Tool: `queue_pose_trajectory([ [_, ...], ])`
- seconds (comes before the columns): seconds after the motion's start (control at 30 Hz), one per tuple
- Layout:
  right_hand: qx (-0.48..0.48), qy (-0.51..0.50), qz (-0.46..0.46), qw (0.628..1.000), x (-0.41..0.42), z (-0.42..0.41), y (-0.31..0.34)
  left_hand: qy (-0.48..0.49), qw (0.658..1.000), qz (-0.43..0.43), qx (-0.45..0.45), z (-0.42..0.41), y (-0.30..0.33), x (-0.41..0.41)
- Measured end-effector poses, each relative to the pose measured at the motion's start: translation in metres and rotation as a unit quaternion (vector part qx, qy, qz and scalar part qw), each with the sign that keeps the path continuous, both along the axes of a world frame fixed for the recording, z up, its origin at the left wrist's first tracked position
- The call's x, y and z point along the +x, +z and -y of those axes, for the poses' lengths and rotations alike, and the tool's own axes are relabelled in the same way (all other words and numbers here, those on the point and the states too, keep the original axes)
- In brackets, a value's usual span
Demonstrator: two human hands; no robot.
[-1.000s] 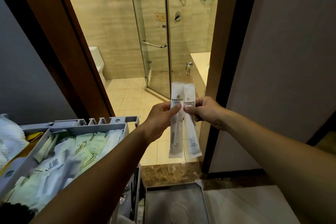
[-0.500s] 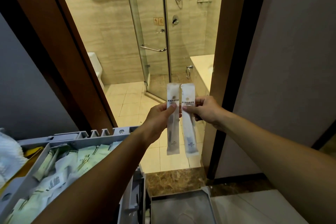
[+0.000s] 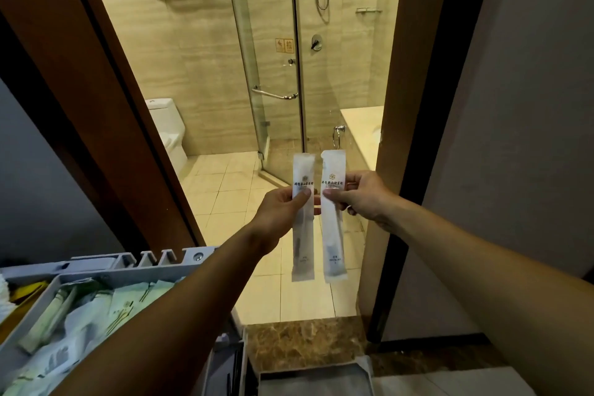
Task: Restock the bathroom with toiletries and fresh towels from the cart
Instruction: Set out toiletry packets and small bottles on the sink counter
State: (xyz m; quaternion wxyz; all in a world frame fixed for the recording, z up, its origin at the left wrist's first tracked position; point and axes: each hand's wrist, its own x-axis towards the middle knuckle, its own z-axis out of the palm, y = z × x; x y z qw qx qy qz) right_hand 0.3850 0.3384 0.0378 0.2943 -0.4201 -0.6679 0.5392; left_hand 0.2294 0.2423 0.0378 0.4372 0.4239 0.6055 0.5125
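Head view: left hand (image 3: 283, 214) pinches left sachet (image 3: 302, 219); right hand (image 3: 363, 196) pinches right sachet (image 3: 334, 219), upright, side by side.

Sachet-filled grey cart tray (image 3: 96, 270)

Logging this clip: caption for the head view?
Left hand and right hand each pinch a dental-kit sachet at the bathroom doorway.

Two sachets (image 3: 303, 219) at 12 o'clock: frosted, matt plastic film. Cart tray (image 3: 135, 267) at 8 o'clock: grey moulded plastic, smooth. Shower door (image 3: 266, 42): clear glossy glass, polished metal handle (image 3: 273, 94).
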Motion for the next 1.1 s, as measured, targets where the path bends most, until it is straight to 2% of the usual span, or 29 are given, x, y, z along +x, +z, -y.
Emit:
queue_pose_trajectory([
  [0.13,0.004,0.016,0.006,1.0,-0.001,-0.041,0.005,-0.002,1.0,0.004,0.0,-0.038,0.0,0.001],
  [0.4,-0.024,0.104,-0.025,0.994,-0.005,-0.13,0.028,0.064,0.996,-0.059,-0.005,-0.125,0.022,0.007],
  [0.67,0.025,0.063,-0.032,0.997,-0.021,-0.176,0.029,0.115,0.989,-0.089,-0.005,-0.162,0.027,0.01],
  [0.93,0.043,0.074,-0.008,0.996,-0.059,-0.192,0.021,0.179,0.983,-0.038,0.024,-0.183,0.028,-0.004],
  [1.1,0.038,0.06,-0.005,0.997,-0.078,-0.211,0.022,0.185,0.975,-0.12,-0.003,-0.209,0.022,-0.024],
])
